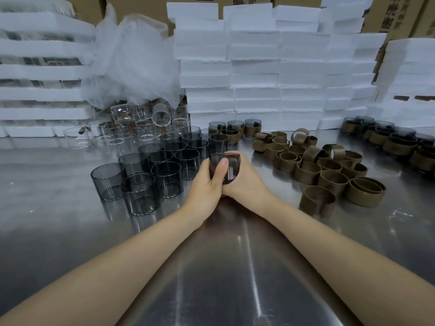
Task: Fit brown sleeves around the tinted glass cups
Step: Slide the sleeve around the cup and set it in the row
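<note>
Both hands hold one tinted glass cup [229, 171] above the middle of the steel table [226, 267]. My left hand [207, 184] grips its left side with the thumb across the front. My right hand [247, 182] wraps the right side, fingers curled over the rim. A brown sleeve [233, 158] shows around the cup between my fingers. Several bare tinted cups [153, 170] stand to the left. A pile of loose brown sleeves [324, 170] lies to the right.
Several sleeved cups [231, 130] stand behind the held cup, and more sleeved cups [395, 142] sit at the far right. Clear glass cups [141, 123] and crumpled plastic wrap [131, 60] are back left. Stacked white foam trays [270, 67] wall the back.
</note>
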{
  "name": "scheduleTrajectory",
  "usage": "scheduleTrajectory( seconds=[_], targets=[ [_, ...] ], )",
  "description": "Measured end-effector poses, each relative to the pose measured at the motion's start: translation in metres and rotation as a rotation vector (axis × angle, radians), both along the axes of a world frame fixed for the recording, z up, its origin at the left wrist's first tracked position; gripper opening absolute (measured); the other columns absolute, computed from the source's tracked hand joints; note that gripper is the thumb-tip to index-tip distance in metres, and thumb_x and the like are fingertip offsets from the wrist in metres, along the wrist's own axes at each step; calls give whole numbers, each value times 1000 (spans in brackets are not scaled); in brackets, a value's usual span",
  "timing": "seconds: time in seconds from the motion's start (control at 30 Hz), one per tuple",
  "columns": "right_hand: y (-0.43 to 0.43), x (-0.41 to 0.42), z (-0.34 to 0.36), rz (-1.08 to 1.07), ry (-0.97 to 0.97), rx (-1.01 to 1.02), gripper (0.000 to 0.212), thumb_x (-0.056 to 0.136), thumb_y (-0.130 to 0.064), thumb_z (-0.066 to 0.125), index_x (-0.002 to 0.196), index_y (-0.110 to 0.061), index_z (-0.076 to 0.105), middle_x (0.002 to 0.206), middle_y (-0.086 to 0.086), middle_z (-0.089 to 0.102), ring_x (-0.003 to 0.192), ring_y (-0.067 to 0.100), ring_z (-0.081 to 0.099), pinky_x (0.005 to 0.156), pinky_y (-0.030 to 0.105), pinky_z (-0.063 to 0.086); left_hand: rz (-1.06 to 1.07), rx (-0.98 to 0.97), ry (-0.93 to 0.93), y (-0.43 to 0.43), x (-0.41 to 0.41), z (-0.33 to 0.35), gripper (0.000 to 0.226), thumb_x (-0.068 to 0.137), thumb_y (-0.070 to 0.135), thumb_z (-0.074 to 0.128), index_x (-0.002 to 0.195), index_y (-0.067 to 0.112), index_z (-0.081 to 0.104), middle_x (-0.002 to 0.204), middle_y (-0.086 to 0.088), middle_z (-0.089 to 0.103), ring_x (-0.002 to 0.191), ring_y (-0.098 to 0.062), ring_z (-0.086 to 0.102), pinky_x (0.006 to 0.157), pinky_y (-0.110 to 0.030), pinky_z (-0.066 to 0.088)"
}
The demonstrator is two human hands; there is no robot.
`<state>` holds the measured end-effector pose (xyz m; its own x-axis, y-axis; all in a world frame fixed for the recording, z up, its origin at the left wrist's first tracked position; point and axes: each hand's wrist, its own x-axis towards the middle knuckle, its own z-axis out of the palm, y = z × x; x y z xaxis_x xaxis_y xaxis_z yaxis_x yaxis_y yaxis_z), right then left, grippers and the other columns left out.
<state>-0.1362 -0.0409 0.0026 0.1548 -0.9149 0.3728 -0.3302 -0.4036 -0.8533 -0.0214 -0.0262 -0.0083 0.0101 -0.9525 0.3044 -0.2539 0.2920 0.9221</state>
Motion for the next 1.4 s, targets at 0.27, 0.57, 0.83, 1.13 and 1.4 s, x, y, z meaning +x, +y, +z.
scheduleTrajectory(
  seconds=[0.27, 0.57, 0.83, 1.13, 1.4],
  targets=[
    [3, 1, -8, -127, 161, -165, 67, 81, -14, 62, 141, -14, 31, 79, -17, 60, 67, -10, 58, 58, 4, 42, -75, 56, -156, 2, 0, -1, 61, 82, 69, 44, 109, 15, 46, 85, 1, 68, 60, -13, 69, 63, -30, 59],
    [7, -11, 13, 232, -79, 115, 35, 66, 25, 53, 91, 0, 52, 57, 7, 62, 42, 27, 57, 45, 29, 48, -277, 24, 2, 5, 4, 2, 57, 79, 62, 40, 111, 16, 47, 70, 0, 58, 49, -10, 57, 46, -22, 47],
    [4, -11, 9, -13, 263, -46, 13, 63, -16, 63, 60, -22, 52, 53, -13, 60, 51, -3, 54, 49, 10, 39, -262, 61, 56, 5, 5, 1, 59, 83, 55, 42, 114, 5, 46, 76, -8, 59, 52, -11, 60, 51, -23, 53],
    [-6, -13, -2, -212, 388, -136, 32, 74, -34, 74, 53, -25, 52, 49, -10, 55, 52, 3, 52, 50, 18, 37, -145, 127, 270, -2, 4, 4, 60, 78, 62, 58, 105, 9, 51, 113, -15, 64, 94, -18, 71, 79, -41, 61],
    [-5, -19, 4, 9, 42, -193, 58, 63, -15, 88, 111, -26, 57, 106, -19, 64, 106, -3, 59, 95, 15, 43, -134, 216, 307, -1, 7, 12, 65, 73, 59, 68, 118, 14, 60, 109, -9, 69, 88, -18, 65, 85, -41, 58]
  ],
)
